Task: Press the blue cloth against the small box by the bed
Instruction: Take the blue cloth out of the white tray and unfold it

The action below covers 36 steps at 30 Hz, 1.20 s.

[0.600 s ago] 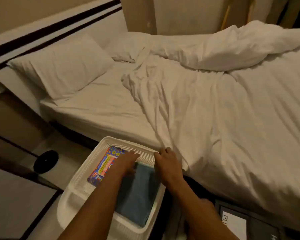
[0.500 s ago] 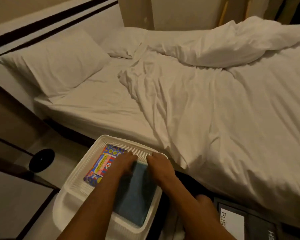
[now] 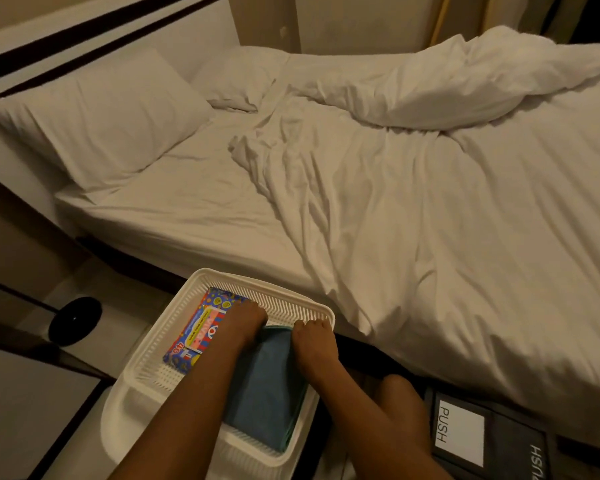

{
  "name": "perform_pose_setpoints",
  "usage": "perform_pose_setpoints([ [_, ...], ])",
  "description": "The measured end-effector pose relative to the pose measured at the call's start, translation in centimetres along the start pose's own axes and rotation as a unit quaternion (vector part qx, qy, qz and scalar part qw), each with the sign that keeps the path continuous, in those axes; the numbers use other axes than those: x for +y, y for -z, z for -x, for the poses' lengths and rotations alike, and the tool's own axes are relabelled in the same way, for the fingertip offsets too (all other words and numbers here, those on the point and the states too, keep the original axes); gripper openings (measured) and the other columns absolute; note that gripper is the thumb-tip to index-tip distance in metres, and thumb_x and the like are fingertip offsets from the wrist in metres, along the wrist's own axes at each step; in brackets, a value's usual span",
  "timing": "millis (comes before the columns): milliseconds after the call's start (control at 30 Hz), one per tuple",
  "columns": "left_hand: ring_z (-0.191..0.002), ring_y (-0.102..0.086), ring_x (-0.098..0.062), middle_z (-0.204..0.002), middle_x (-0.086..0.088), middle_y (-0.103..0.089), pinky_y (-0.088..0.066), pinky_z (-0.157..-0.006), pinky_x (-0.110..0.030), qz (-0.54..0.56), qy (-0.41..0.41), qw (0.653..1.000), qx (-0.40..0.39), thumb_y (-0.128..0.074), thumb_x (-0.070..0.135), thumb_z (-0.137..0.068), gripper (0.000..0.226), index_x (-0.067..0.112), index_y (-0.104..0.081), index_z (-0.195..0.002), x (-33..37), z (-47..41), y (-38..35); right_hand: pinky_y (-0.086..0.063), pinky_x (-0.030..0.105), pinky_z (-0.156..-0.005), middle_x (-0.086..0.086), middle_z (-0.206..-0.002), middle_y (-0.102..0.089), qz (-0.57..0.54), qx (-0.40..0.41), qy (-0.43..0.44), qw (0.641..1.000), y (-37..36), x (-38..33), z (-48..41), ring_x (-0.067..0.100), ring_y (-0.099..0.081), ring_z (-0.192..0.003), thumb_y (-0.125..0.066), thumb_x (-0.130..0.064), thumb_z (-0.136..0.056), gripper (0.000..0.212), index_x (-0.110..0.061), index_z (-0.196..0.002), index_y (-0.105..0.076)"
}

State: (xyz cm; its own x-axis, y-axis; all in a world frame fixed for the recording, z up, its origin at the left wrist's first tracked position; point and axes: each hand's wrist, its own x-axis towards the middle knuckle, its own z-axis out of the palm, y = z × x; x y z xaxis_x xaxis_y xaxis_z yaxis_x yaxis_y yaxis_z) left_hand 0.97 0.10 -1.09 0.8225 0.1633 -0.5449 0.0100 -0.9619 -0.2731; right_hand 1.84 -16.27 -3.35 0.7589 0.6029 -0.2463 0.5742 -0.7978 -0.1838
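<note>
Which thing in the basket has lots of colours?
The box, on the left side of the white basket. It has bright printed patterns, while the cloth beside it is plain blue.

Blue cloth (image 3: 267, 386); white slatted basket (image 3: 146, 355); small box (image 3: 201, 327) blue, red, yellow-dotted; white bedding (image 3: 395, 202)

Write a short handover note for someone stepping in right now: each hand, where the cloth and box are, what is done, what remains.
Left hand: flat, at the blue cloth's far left corner, beside the small box.
Right hand: resting on the cloth's right edge.
Both cloth and box lie in the white basket by the bed; cloth sits alongside the box.
Done: hands placed on the cloth.
Left: press the cloth firmly against the box; contact is hidden by the left arm.
</note>
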Motion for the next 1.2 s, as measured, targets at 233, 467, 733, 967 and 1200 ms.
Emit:
perform_pose_setpoints([
  [233, -0.13, -0.048, -0.031, -0.134, -0.012, -0.057, -0.034, -0.108, -0.038, 0.049, 0.002, 0.999, -0.01, -0.065, 0.025, -0.087, 0.036, 0.02, -0.058, -0.123, -0.6, 1.1, 0.0, -0.033, 0.046, -0.113, 0.016, -0.128, -0.064, -0.072, -0.028, 0.007, 0.997, 1.4, -0.1, 0.6, 0.034, -0.058, -0.121, -0.05, -0.017, -0.099, 0.029, -0.007, -0.123, -0.063],
  [467, -0.138, -0.045, -0.027, -0.149, -0.011, -0.048, -0.033, -0.112, -0.034, 0.125, -0.007, 0.99, -0.063, -0.056, 0.018, -0.098, 0.048, 0.014, -0.047, -0.145, 0.1, 4.1, 2.1, -0.049, 0.04, -0.095, 0.019, -0.126, -0.064, -0.15, -0.078, 0.023, 0.985, 6.0, -0.9, 2.1, 0.036, -0.061, -0.118, -0.065, -0.017, -0.091, 0.034, -0.003, -0.121, -0.064],
  [733, -0.109, -0.065, -0.028, -0.112, -0.009, -0.069, -0.051, -0.088, -0.034, 0.076, 0.017, 0.995, 0.068, -0.074, 0.032, -0.076, 0.029, 0.02, -0.07, -0.103, -1.4, 9.8, 8.2, -0.05, 0.038, -0.091, 0.019, -0.123, -0.064, -0.162, 0.002, 0.027, 0.986, 13.1, 0.1, 6.2, 0.037, -0.061, -0.115, -0.066, -0.018, -0.087, 0.035, -0.006, -0.119, -0.065],
  [967, -0.118, -0.052, -0.027, -0.126, -0.004, -0.057, -0.042, -0.096, -0.037, 0.08, -0.016, 0.974, 0.21, -0.073, 0.047, -0.079, 0.038, 0.025, -0.068, -0.11, 0.7, 15.2, 16.7, -0.051, 0.038, -0.083, 0.014, -0.113, -0.066, -0.193, 0.115, 0.005, 0.974, 20.7, 5.2, 12.7, 0.03, -0.063, -0.101, -0.069, -0.019, -0.087, 0.024, -0.01, -0.108, -0.067],
  [1200, -0.089, -0.062, -0.021, -0.106, -0.006, -0.068, -0.049, -0.071, -0.03, 0.17, -0.101, 0.941, 0.274, -0.074, 0.016, -0.083, 0.015, 0.024, -0.065, -0.093, 7.9, 20.3, 23.2, -0.052, 0.035, -0.077, 0.012, -0.104, -0.068, -0.152, 0.216, -0.068, 0.962, 25.6, 11.3, 22.7, 0.024, -0.062, -0.092, -0.069, -0.014, -0.088, 0.015, -0.01, -0.102, -0.068],
])
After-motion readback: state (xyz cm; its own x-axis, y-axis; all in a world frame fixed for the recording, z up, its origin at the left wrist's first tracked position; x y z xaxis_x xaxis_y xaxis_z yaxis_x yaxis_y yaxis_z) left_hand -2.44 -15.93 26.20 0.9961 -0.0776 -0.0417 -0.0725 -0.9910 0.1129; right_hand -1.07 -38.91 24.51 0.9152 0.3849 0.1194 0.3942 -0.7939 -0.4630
